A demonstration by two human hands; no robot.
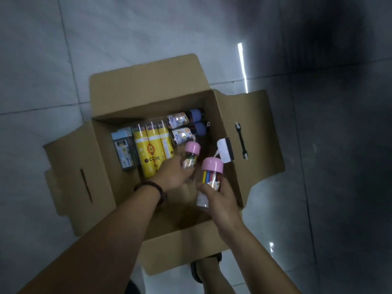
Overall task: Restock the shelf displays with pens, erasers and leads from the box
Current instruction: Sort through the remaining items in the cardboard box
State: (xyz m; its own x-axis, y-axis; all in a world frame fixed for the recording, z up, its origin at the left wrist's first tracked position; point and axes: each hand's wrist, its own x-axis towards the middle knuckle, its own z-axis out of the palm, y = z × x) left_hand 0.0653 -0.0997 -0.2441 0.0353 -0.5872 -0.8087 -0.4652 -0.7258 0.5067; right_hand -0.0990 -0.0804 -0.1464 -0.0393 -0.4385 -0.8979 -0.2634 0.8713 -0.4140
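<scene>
An open cardboard box stands on the floor below me, flaps spread. Both hands reach into it. My left hand grips a clear tube with a pink cap, blurred by motion. My right hand holds a second pink-capped tube of coloured pens, upright and slightly above the box floor. Inside the box lie three yellow pencil tubes, two purple-capped tubes and a grey-blue pack.
A white and dark block leans against the box's right wall. A black plastic handle sits in the right flap. The floor is pale glossy tile. A dark sandal shows under the near flap.
</scene>
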